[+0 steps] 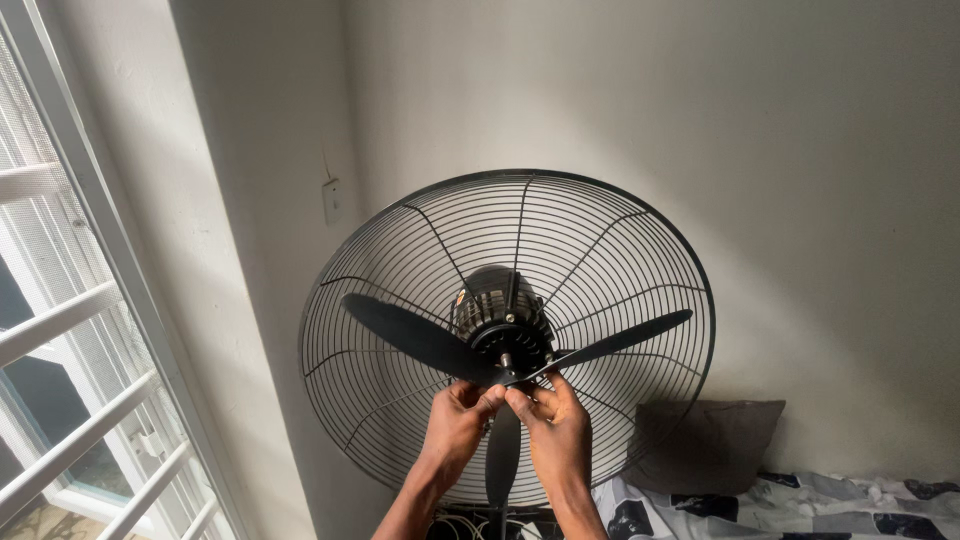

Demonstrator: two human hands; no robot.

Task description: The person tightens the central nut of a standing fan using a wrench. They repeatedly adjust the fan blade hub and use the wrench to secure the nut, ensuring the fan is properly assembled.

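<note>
A black standing fan faces me with its front guard off; the rear wire guard (620,250) rings the motor housing (500,310). A black three-blade propeller (415,338) sits in front of the motor shaft, slightly off it. My left hand (455,425) and my right hand (555,420) both pinch the blade hub from below, fingertips touching at the centre. One blade points down between my wrists.
A white barred window (70,330) fills the left side. A wall switch plate (332,202) sits behind the fan. A grey pillow (715,445) and a patterned bedsheet (800,505) lie at the lower right. White cables lie at the fan's foot.
</note>
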